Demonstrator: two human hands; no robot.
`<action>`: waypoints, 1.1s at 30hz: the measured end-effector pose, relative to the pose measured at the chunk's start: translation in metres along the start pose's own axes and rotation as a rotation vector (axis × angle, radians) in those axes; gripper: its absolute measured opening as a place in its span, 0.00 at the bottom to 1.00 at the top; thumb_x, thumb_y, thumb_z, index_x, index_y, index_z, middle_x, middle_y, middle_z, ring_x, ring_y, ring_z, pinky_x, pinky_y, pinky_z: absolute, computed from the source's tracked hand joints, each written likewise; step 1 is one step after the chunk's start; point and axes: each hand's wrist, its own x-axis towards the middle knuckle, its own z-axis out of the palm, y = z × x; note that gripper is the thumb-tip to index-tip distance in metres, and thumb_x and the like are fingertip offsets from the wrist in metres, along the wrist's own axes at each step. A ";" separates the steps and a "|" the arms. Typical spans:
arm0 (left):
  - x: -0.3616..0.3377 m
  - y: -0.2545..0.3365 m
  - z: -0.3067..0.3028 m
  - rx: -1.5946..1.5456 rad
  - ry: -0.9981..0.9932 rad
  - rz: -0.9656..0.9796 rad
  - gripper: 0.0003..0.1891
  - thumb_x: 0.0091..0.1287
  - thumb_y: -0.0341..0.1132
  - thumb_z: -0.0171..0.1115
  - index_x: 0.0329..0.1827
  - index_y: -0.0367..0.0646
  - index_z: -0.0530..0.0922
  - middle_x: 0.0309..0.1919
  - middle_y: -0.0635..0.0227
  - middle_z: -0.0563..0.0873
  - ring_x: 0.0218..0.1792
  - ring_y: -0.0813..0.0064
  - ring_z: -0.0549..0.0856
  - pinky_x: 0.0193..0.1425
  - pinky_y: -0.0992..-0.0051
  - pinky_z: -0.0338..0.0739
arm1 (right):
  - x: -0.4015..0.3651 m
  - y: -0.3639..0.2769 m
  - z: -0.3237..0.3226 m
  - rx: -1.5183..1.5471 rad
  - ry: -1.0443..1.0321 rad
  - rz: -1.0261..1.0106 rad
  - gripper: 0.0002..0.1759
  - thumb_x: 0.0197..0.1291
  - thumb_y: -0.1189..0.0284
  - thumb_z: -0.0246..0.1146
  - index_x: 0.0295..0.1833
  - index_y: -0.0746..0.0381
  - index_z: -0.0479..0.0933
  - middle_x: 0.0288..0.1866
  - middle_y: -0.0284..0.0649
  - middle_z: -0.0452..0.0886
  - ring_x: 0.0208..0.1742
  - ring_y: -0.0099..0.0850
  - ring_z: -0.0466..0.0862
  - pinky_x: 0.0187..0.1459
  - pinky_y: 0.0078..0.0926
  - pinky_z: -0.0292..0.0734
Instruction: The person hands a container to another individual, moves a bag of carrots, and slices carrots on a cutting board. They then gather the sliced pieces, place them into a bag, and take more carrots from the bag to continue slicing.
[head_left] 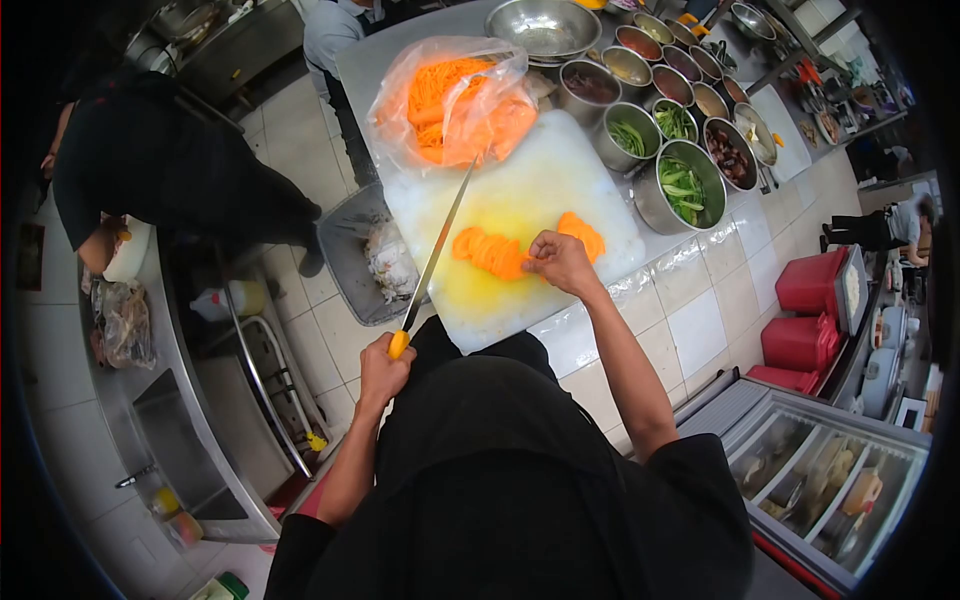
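My left hand (385, 368) is closed around the yellow handle of a long knife (440, 240), its blade slanting up over the left side of the white cutting board (590, 170). Over the board's lower right, my right hand (560, 262) has its fingertips pinched at the edge of a row of thin orange slices (487, 252). Just beyond that hand sits a smaller orange piece (581, 236). A clear plastic bag (450, 100) of orange shreds lies at the board's top left, near the knife tip.
Several metal containers (680, 187) of cut vegetables stand right of the board, with a wide metal bowl (543, 28) behind. A grey bin (370, 255) is at the board's left. One person (170, 165) bends over a counter at left; another (900, 228) is far right.
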 end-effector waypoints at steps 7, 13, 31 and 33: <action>-0.001 -0.001 -0.001 -0.026 0.003 -0.003 0.12 0.55 0.35 0.64 0.30 0.31 0.78 0.21 0.50 0.81 0.22 0.62 0.80 0.30 0.64 0.72 | 0.003 0.008 -0.007 0.362 -0.203 0.031 0.16 0.52 0.75 0.76 0.47 0.62 0.84 0.32 0.27 0.77 0.33 0.18 0.76 0.37 0.17 0.75; -0.002 -0.003 0.000 -0.013 0.001 0.013 0.12 0.55 0.35 0.64 0.30 0.32 0.78 0.21 0.51 0.81 0.22 0.61 0.80 0.30 0.64 0.72 | 0.009 0.001 -0.004 -0.057 -0.179 -0.055 0.17 0.52 0.73 0.75 0.48 0.65 0.84 0.37 0.37 0.84 0.36 0.25 0.82 0.42 0.23 0.78; -0.003 -0.002 0.002 -0.037 0.025 0.005 0.12 0.55 0.36 0.65 0.31 0.32 0.79 0.21 0.51 0.82 0.22 0.61 0.80 0.30 0.64 0.72 | -0.021 -0.003 -0.012 -0.535 0.456 -0.398 0.31 0.53 0.56 0.70 0.63 0.53 0.75 0.67 0.46 0.68 0.70 0.51 0.63 0.66 0.55 0.58; -0.001 0.001 0.002 -0.028 0.012 0.008 0.12 0.55 0.36 0.65 0.31 0.32 0.79 0.21 0.51 0.81 0.22 0.61 0.80 0.30 0.64 0.72 | -0.024 0.001 -0.004 -0.803 0.455 -0.466 0.30 0.57 0.49 0.65 0.62 0.52 0.75 0.68 0.47 0.67 0.71 0.53 0.60 0.65 0.56 0.56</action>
